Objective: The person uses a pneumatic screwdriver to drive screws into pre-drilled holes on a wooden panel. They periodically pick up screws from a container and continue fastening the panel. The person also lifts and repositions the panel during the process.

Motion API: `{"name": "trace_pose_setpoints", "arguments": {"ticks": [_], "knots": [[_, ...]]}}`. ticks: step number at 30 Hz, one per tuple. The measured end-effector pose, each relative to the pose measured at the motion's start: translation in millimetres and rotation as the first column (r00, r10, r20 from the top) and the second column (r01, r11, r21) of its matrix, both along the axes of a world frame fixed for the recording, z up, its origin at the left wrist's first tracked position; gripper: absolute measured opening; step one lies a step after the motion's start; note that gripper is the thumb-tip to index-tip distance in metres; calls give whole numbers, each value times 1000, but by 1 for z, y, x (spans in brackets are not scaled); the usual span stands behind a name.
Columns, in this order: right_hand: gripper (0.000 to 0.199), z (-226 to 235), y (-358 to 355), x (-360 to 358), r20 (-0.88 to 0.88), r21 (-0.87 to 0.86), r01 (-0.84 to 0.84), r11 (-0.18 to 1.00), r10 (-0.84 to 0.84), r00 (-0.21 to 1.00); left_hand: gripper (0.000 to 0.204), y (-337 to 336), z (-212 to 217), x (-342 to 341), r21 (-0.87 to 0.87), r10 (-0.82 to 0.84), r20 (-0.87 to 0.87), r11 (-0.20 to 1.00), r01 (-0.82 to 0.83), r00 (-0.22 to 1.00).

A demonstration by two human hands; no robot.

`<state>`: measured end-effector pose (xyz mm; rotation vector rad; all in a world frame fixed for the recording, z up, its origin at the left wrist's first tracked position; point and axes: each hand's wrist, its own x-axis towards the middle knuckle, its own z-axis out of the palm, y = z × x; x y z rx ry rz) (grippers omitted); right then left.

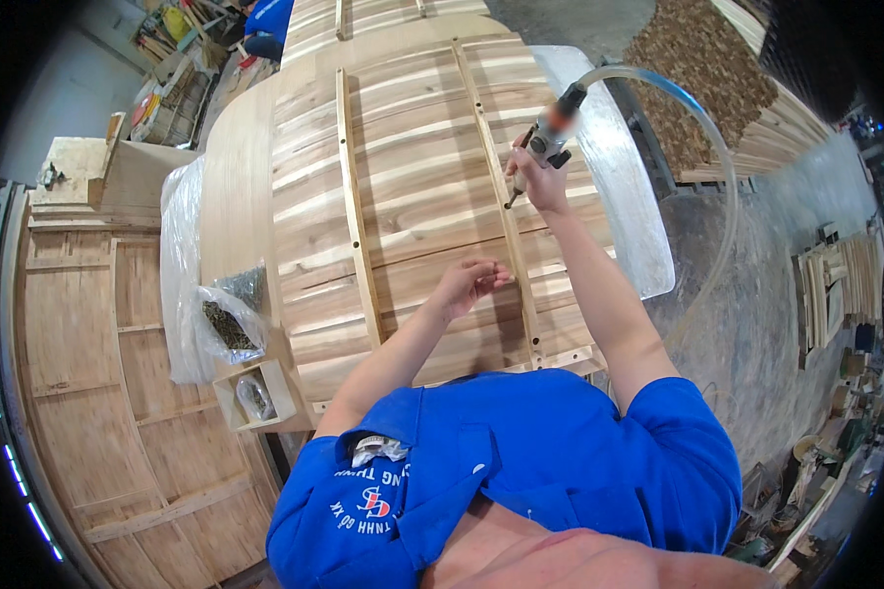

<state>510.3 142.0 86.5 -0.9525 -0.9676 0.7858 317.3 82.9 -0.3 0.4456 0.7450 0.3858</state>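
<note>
A slatted wooden panel (413, 187) lies in front of me, with two long battens running away from me across it. My right hand (540, 182) is closed around the grip of an air screwdriver (557, 128). The tool's tip meets the right batten (492, 147) at one of its dark holes. My left hand (473, 287) hovers over the panel beside the same batten, closer to me, its fingers curled together; whatever they hold is too small to make out. Farther left runs the other batten (354, 206), dotted with similar holes.
A clear hose (725, 157) loops from the tool down the right side. Plastic bags of screws (231, 324) and a small wooden box (255, 395) sit at the panel's left. Plastic-wrapped padding (648, 236) edges the right. Wood stacks (840, 290) stand farther right; a person in blue (268, 20) is beyond.
</note>
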Motion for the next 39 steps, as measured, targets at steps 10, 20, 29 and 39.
{"name": "trace_pose_setpoints", "arguments": {"ticks": [10,20,29,39], "knots": [[17,-4,0,-11,46,-16,-14,1000,15,999,14,-32,22,-27,57,7,-27,998,-5,1000],[16,-2,-4,-9,134,3,20,1000,-20,991,15,-53,29,-69,51,119,14,992,-119,993],[38,75,-82,-72,-129,275,-279,920,322,938,12,-26,51,-83,-17,428,153,902,-430,891],[47,92,-150,-86,-89,498,-304,812,396,914,12,-52,79,-68,-63,369,374,925,-374,851]]}}
